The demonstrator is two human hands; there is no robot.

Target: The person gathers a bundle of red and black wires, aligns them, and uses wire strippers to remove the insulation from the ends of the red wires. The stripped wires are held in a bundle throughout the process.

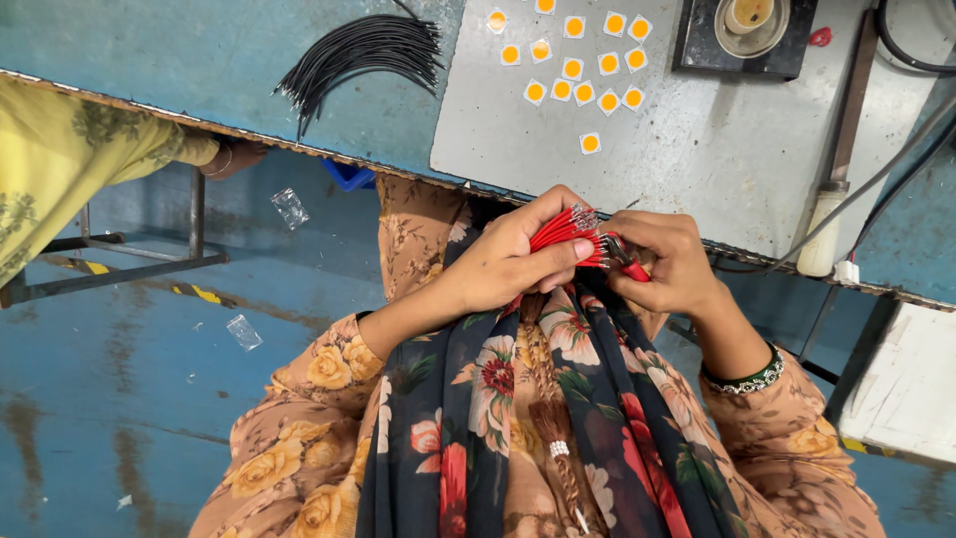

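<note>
Left hand [513, 261] is clenched around a bundle of red wires [560, 231], held over the lap just below the table [697, 169] edge. The bundle's long axis runs from lower left to upper right, with the bare metal tips fanning out at the top right, just beside the right hand [672, 264]. Right hand fingers [637, 234] are pinched close at those tip ends, touching the wires; they also seem to grip a small red-handled tool, partly hidden, so I cannot tell exactly what it is. Both hands are touching the bundle: the left carries it, the right works at the stripped ends. On the table, well apart from the hands: a bunch of black wires [358, 55] at top left, small white squares with orange centres [578, 65] spread on a grey sheet, and a dark base with a round dish [747, 30]. Another person's yellow sleeve [70, 149] shows at far left.
</note>
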